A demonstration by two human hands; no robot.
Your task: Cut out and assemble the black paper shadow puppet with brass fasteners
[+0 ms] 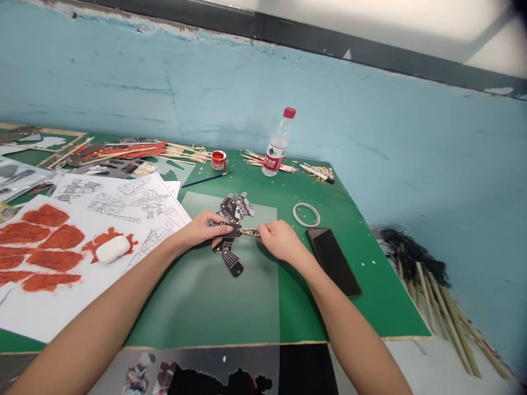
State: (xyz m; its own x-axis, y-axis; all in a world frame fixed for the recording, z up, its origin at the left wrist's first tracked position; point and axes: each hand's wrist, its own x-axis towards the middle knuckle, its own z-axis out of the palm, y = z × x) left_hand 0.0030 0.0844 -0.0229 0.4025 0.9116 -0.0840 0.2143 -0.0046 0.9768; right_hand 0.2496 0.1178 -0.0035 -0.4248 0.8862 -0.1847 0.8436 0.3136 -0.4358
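Note:
My left hand [208, 227] pinches a black paper puppet figure [236, 208] with white line patterns and small yellow dots. Parts of the figure stick out above and below the fingers; its middle is partly hidden by them. From the right, my right hand [278, 238] is closed on a small silver metal tool [249, 232] shaped like nail clippers. The tool's far end meets the edge of a black piece of the figure. Both hands are over a translucent sheet [230, 312] on the green table.
Right of my hands lie a phone [333, 262] and a tape roll [306, 214]. Behind stand a water bottle [275, 151] and a red paint jar [218, 161], near a paintbrush [207, 179]. Printed sheets [111, 195] and a white case [112, 249] are on the left.

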